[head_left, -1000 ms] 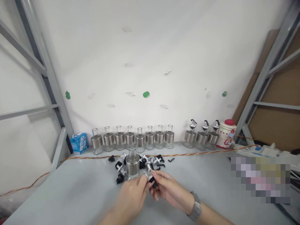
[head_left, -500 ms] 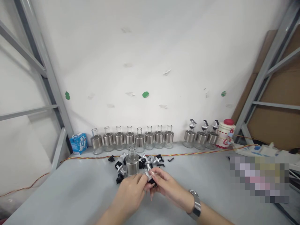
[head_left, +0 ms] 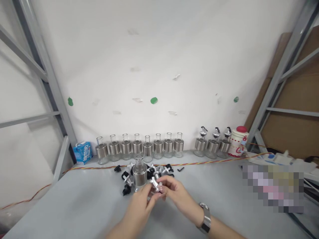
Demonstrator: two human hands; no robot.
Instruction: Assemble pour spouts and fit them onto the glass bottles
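A silver bottle pourer spout [head_left: 155, 182] is held up between my two hands over the front of the table. My right hand [head_left: 175, 194], with a metal watch at the wrist, pinches it from the right. From the left, my left hand [head_left: 141, 203] has its fingers closed on the spout's lower part, which the fingers hide. Just behind the hands stands an uncapped glass bottle with a steel sleeve [head_left: 140, 174]. Around that bottle lie several loose silver and black pourer parts [head_left: 126, 178], with a black stopper [head_left: 126, 190] nearest the left hand.
Several uncapped sleeved bottles [head_left: 148, 147] line the wall. Three bottles with pourers [head_left: 200, 144] stand to the right, beside a white jar with a red lid [head_left: 238, 142]. A blue carton [head_left: 82, 152] is at the left. A twisted wire [head_left: 194, 163] crosses the table; power strips [head_left: 281, 159] lie right.
The spout has been turned more upright and shows more of its silver top. My left fingers have shifted from its top to lower on it. The view has moved slightly.
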